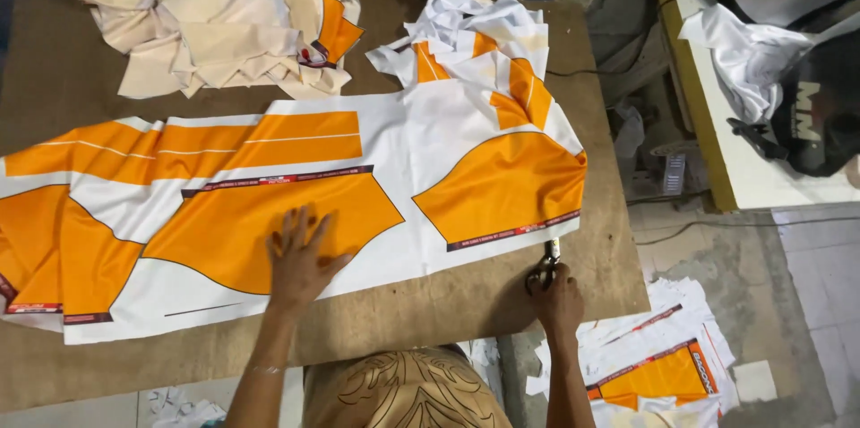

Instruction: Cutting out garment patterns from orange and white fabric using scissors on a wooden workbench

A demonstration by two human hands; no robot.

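Pressing flat, the left hand lies with fingers spread wide on an orange panel of the printed white fabric sheet, gripping nothing, apparently to keep the cloth from sliding. Right hand: fingers closed through the handles of the scissors, blades pointing at the sheet's near edge by the curved orange panel. Fabric sheet: spread across the brown desk, orange shapes outlined for cutting. Cream cloth pieces: heaped at the desk's far left. White and orange offcuts: piled at the far middle. More offcuts: on the floor at right. White cloth: on a side bench.
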